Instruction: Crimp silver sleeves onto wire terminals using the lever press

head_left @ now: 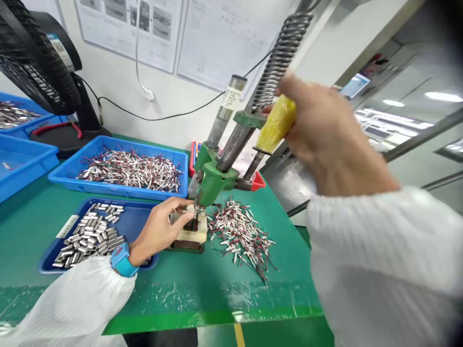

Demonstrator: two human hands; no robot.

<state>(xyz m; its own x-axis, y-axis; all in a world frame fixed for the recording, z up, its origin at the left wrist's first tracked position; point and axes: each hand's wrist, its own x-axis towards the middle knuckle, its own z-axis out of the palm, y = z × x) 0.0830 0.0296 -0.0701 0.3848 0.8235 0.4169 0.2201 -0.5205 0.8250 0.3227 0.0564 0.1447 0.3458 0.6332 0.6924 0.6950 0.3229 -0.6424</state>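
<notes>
Head: gripping yellow handle with right hand, one o'clock; can't tell left hand's grip across tray, eight o'clock.

No word or number can be read by me from here. A white paper label with small dark print is on the grey metal column, between the left hand and the higher right hand. A white rectangular label is on the dark-blue plastic tray beside the left hand. Beyond this hand, the black plastic fan carries a blue-and-white sticker, and white printed sheets hang; all print is too small or blurred.
</notes>
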